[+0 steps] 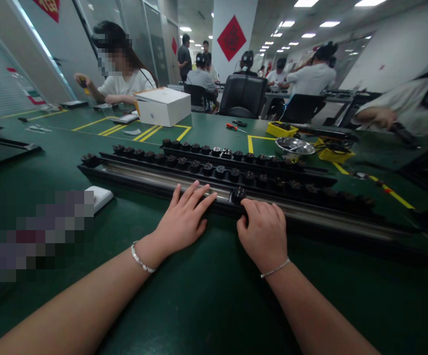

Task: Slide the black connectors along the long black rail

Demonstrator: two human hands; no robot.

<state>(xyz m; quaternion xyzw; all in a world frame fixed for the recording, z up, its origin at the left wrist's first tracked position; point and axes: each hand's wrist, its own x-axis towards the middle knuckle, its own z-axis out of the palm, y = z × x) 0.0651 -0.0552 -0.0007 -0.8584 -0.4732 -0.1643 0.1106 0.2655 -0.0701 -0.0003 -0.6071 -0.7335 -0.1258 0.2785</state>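
A long black rail (155,183) with a shiny metal channel lies crosswise on the green table. My left hand (184,217) is open, its spread fingertips resting on the rail's channel just left of the middle. A small round black pronged socket piece (239,194) sits in the channel. My right hand (264,224) has its fingers curled, thumb and forefinger against that piece's near right side. Behind lie two more black rails, the nearer one (199,170) and the farther one (243,159), each carrying a row of similar pieces. At the front rail's left end is another piece (89,158).
Beyond the rails are a white box (165,106), screwdrivers (235,127), a metal bowl (294,145) and yellow bins (282,129). A white object (99,197) lies at left, partly blurred out. A co-worker (125,74) sits across the table; another person's hand (382,118) holds a dark tool at right.
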